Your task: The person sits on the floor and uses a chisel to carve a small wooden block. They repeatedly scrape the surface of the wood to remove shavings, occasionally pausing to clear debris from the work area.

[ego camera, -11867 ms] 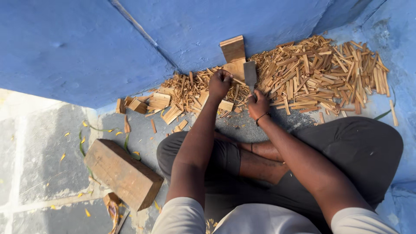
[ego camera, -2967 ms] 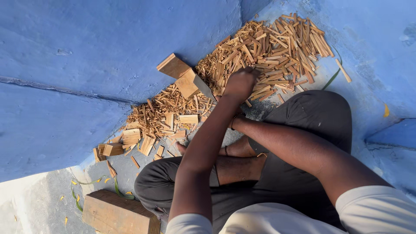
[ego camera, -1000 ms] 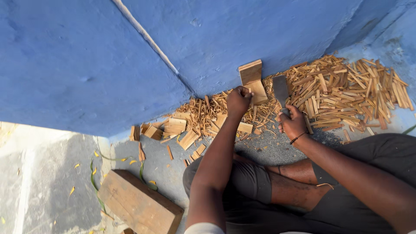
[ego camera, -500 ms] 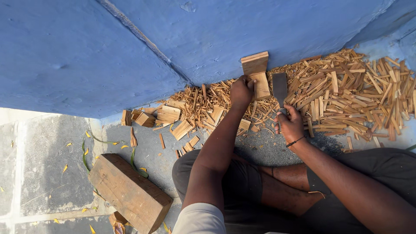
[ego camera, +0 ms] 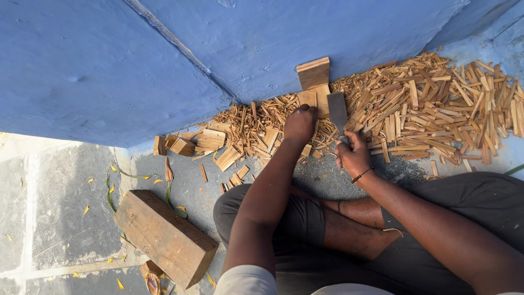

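My left hand (ego camera: 299, 123) grips a thin flat wood piece (ego camera: 315, 100) standing upright on the floor, just in front of an upright wooden block (ego camera: 313, 72) by the blue wall. My right hand (ego camera: 353, 155) is closed on the handle of a flat metal chopping blade (ego camera: 337, 111), whose blade stands beside the right edge of the wood piece. I sit cross-legged on the grey floor with both arms stretched forward.
A big heap of split wood sticks (ego camera: 436, 114) lies to the right along the blue wall (ego camera: 164, 60). Smaller chips and blocks (ego camera: 218, 142) lie to the left. A thick timber beam (ego camera: 164, 237) rests at lower left on the floor.
The view has shifted slightly. My right hand with the blade has stayed next to the wood piece, and my left hand keeps its hold on the piece.
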